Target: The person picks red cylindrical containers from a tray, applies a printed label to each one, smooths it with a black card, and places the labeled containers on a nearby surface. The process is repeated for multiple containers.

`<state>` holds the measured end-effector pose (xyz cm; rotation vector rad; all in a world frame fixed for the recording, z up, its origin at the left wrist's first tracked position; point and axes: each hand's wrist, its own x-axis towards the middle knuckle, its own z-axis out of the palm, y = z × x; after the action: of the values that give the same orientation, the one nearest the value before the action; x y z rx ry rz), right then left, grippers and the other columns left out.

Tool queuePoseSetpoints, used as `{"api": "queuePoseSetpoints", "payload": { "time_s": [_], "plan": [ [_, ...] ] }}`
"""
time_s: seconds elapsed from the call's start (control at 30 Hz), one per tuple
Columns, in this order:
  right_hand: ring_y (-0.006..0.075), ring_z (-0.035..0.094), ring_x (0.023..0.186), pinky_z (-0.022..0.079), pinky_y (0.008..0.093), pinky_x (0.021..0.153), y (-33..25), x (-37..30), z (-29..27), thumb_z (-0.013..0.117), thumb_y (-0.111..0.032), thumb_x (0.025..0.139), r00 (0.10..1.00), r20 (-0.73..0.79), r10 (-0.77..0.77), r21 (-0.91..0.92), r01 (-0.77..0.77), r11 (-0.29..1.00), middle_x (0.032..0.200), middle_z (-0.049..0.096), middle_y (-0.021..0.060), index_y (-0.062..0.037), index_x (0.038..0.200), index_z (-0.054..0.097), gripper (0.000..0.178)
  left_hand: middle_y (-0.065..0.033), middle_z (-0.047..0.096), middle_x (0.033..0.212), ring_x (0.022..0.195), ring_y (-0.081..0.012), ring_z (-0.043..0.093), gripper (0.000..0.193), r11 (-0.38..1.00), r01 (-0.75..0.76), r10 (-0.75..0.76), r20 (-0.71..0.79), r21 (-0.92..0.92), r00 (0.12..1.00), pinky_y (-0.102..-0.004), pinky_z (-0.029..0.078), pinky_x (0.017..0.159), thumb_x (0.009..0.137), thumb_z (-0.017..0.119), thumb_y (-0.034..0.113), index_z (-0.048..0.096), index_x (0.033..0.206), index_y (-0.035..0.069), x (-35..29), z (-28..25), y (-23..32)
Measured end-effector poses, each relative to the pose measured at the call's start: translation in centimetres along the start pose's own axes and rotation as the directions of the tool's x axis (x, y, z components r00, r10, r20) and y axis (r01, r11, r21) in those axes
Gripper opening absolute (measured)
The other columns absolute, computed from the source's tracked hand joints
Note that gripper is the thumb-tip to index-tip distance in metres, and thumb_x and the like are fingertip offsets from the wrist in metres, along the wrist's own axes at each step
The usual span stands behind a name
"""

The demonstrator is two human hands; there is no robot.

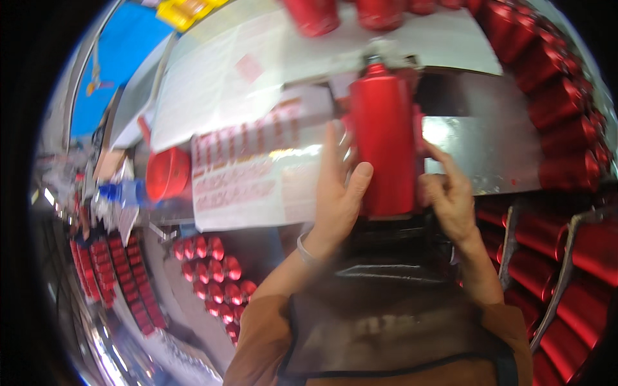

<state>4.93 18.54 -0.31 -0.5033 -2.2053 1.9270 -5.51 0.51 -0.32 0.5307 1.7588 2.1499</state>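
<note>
A red metal bottle (384, 145) stands out in the middle, its narrow silver neck pointing away from me. My left hand (341, 186) is along its left side, fingers stretched out flat and thumb raised; contact with the bottle is unclear. At the right side is my right hand (450, 196), its index finger extended to the bottle's edge and its thumb bent apart from it. Blur hides whether those fingertips press on the red surface. Left of the bottle lies a white sheet (299, 199) printed with rows of red marks.
Several red bottles (380, 16) stand at the far edge, and more line the right side (560, 128). Racked red bottles (541, 231) sit low on the right. A red cup (168, 174) and a large white paper (212, 77) are at the left.
</note>
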Motion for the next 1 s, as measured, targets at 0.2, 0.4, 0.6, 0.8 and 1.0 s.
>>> {"api": "queuePoseSetpoints", "payload": {
  "time_s": [0.2,0.4,0.6,0.8,1.0],
  "plan": [
    [0.0046,0.050,0.062,0.043,0.0204,0.057,1.9,-0.6,-2.0,0.053,-0.012,0.104,0.987,-0.158,0.023,0.081,-0.010,0.997,0.122,0.067,0.0105,-0.0012,0.141,0.054,0.039,-0.0162,0.053,0.146,0.132,-0.0261,0.052,0.058,0.781,0.051,0.244,-0.379,0.623,0.893,-0.0389,0.042,0.110,0.099,0.064,0.016,0.042,0.150,-0.002,-4.5,-13.5,-1.6],
    [0.0046,0.049,0.061,0.041,0.0199,0.056,3.1,-0.3,-2.6,0.055,-0.020,0.105,0.993,-0.121,0.004,-0.028,-0.007,1.000,0.111,0.070,0.0092,0.0002,0.134,0.059,0.035,-0.0336,0.040,0.150,0.137,-0.0462,0.043,0.053,0.193,0.428,0.439,-0.468,0.883,0.767,-0.0497,0.036,0.114,0.101,0.060,0.029,0.051,0.143,-0.003,-8.3,-27.6,-0.4],
    [0.0040,0.048,0.061,0.041,0.0196,0.056,2.9,0.2,-1.5,0.056,-0.015,0.104,0.988,-0.131,-0.082,-0.071,0.073,0.995,0.106,0.072,0.0092,0.0019,0.130,0.061,0.031,-0.0358,0.031,0.155,0.141,-0.0497,0.035,0.058,0.027,0.398,0.457,-0.365,0.917,0.811,-0.0516,0.031,0.115,0.100,0.058,0.035,0.051,0.144,-0.002,-7.9,-32.5,-0.9],
    [0.0039,0.050,0.061,0.041,0.0197,0.056,2.8,0.4,-1.5,0.058,-0.014,0.103,0.983,-0.159,-0.097,-0.169,0.070,0.983,0.101,0.073,0.0086,0.0024,0.125,0.064,0.028,-0.0362,0.034,0.152,0.138,-0.0517,0.038,0.057,0.082,0.373,0.439,-0.369,0.924,0.819,-0.0531,0.033,0.113,0.098,0.063,0.032,0.053,0.141,-0.004,-5.7,-32.8,-0.4],
    [0.0046,0.051,0.063,0.042,0.0198,0.057,3.4,0.5,-1.6,0.060,-0.016,0.103,0.984,-0.152,-0.094,-0.189,0.064,0.980,0.101,0.073,0.0079,0.0026,0.124,0.064,0.029,-0.0315,0.037,0.153,0.139,-0.0460,0.040,0.055,0.164,0.225,0.464,-0.276,0.961,0.842,-0.0478,0.036,0.113,0.097,0.063,0.029,0.054,0.139,-0.005,-1.7,-32.4,0.1]
  ]
}}
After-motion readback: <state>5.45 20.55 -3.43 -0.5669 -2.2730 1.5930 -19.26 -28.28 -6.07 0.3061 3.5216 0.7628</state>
